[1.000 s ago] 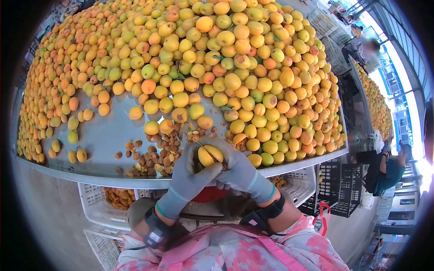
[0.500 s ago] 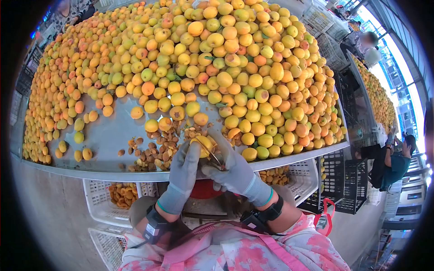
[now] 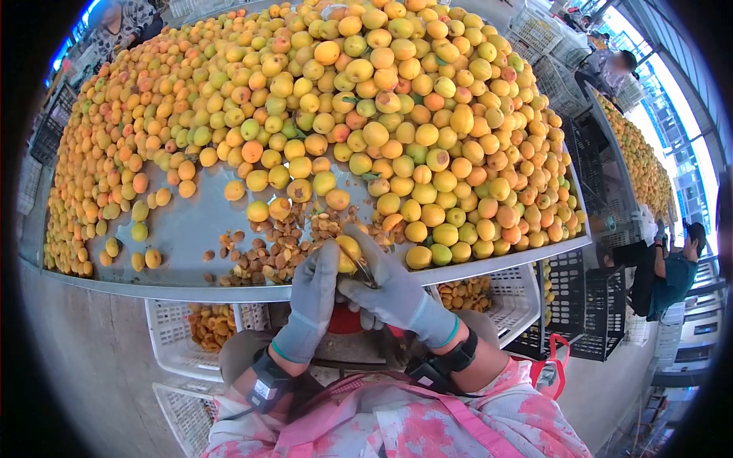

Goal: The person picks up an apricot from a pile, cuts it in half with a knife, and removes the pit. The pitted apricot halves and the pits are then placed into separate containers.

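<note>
Both my hands wear grey gloves and meet at the front edge of the metal table (image 3: 183,233). My left hand (image 3: 314,286) is closed on a yellow apricot (image 3: 348,250). My right hand (image 3: 393,286) is closed around a small metal tool (image 3: 366,273), whose tip lies against the fruit; its handle is mostly hidden. Just beyond my hands lie brown pits (image 3: 271,256) and scraps. A large heap of apricots (image 3: 443,137) rises behind them.
Below the table edge, white crates (image 3: 164,336) hold orange fruit pieces. Black crates (image 3: 599,313) stand at the right. Another fruit-covered table (image 3: 637,156) is at the far right, with people (image 3: 676,271) beside it. One person (image 3: 118,30) is at the top left.
The apricot between my hands has turned and now looks more closed, with less of its inside showing. The view has shifted slightly.
</note>
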A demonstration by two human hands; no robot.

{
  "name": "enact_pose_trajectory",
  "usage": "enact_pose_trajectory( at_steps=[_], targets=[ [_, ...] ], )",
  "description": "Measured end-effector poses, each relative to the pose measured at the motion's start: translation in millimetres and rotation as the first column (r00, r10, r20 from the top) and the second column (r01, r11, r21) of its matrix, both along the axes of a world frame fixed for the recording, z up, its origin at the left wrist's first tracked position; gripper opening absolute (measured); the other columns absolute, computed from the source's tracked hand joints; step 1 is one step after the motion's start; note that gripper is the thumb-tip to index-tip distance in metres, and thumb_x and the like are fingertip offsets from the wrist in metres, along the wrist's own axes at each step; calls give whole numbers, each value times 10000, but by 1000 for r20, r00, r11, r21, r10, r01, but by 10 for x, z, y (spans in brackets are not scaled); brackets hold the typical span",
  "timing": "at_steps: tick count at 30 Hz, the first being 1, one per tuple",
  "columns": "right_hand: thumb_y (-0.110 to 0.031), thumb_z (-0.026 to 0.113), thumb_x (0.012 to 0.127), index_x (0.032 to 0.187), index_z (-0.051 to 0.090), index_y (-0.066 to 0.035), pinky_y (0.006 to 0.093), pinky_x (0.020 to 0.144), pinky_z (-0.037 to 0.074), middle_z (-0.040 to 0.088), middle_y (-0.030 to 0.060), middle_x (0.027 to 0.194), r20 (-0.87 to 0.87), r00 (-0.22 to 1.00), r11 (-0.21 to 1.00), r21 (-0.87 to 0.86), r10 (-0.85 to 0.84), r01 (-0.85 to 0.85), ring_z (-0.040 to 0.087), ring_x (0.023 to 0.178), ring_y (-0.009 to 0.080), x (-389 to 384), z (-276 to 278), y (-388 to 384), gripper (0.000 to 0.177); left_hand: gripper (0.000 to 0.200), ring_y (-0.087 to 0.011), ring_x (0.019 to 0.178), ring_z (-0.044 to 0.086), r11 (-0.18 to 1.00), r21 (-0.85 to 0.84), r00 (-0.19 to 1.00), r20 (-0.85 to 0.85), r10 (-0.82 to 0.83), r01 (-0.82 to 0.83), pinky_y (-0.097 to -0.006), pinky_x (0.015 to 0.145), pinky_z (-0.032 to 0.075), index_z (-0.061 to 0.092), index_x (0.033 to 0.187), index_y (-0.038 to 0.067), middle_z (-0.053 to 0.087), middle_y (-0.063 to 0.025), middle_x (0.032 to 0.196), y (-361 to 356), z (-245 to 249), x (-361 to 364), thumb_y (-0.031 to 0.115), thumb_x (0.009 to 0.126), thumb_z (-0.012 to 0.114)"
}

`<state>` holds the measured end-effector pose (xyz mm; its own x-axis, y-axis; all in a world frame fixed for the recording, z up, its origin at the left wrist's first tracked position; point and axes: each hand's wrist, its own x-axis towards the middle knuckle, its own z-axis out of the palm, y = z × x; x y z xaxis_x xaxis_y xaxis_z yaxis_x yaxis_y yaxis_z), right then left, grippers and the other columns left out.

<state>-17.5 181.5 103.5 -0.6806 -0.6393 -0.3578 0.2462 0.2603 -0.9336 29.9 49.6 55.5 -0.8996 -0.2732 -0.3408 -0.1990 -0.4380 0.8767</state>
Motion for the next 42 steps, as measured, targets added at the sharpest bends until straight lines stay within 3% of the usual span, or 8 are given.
enact_pose_trajectory(
  at_steps=[10, 19, 22, 24, 27, 33, 39, 42],
  targets=[
    [-170, 590, 869, 1485, 117, -135, 258, 433, 476, 595, 52, 733, 78, 997, 999, 29, -21, 18, 576, 505, 123, 6, -14, 3, 778, 393, -46, 542, 541, 989, -55, 990, -25, 139, -140, -184, 453, 421, 629, 948, 25, 608, 3, 724, 93, -18, -10, 409, 936, 548],
    [-133, 567, 874, 1437, 215, -110, 239, 428, 475, 604, 64, 746, 173, 983, 996, 81, -56, 42, 576, 498, 130, -42, 16, 8, 664, 380, -26, 452, 439, 994, -5, 993, 56, -105, 105, -168, 405, 341, 615, 886, 65, 531, 39, 579, -21, 38, 11, 426, 953, 518],
    [-112, 568, 859, 1428, 229, -103, 248, 436, 483, 619, 80, 772, 159, 986, 996, 80, -46, 33, 590, 509, 139, -45, 23, 22, 662, 330, -42, 555, 511, 995, 20, 995, 21, -96, 96, -190, 483, 416, 605, 923, 42, 580, 13, 671, -2, -1, -1, 370, 936, 570],
    [-103, 573, 848, 1427, 229, -100, 260, 445, 491, 627, 93, 789, 134, 991, 996, 87, -20, 9, 599, 516, 149, -37, 2, 21, 674, 286, -67, 705, 561, 962, -270, 973, -229, -32, -32, -226, 613, 477, 592, 976, 9, 619, -19, 807, 62, -49, -36, 282, 901, 635],
    [-88, 585, 819, 1424, 231, -96, 286, 474, 507, 638, 116, 816, -49, 998, 991, 130, 24, -18, 610, 515, 173, -4, -130, 27, 701, 297, -89, 830, 570, 938, -325, 976, -134, -170, 119, -248, 722, 486, 573, 1035, -16, 624, -45, 932, -2, -3, -22, 213, 871, 668],
    [-83, 610, 791, 1438, 220, -124, 301, 499, 511, 646, 148, 924, -111, 994, 999, 38, 0, 4, 622, 521, 188, -47, -62, 18, 757, 308, -82, 826, 573, 969, -178, 969, -149, -200, 172, -244, 713, 484, 574, 1056, -10, 627, -41, 919, -22, 38, -68, 218, 871, 670],
    [-86, 643, 785, 1420, 313, -195, 269, 473, 483, 630, 103, 920, 18, 995, 995, 42, 95, -95, 582, 496, 141, -198, -108, -1, 723, 260, -87, 846, 570, 922, -336, 930, -238, -281, 193, -242, 728, 479, 559, 1091, -12, 621, -37, 938, -138, -122, -103, 151, 895, 610],
    [-106, 668, 779, 1397, 357, -195, 253, 467, 470, 620, 73, 910, 134, 986, 993, 62, 95, -104, 558, 489, 120, -220, -157, 10, 698, 240, -86, 845, 569, 942, -254, 918, -274, -287, 219, -246, 728, 479, 561, 1083, -8, 622, -36, 942, -146, -150, -112, 132, 891, 599]
  ],
)
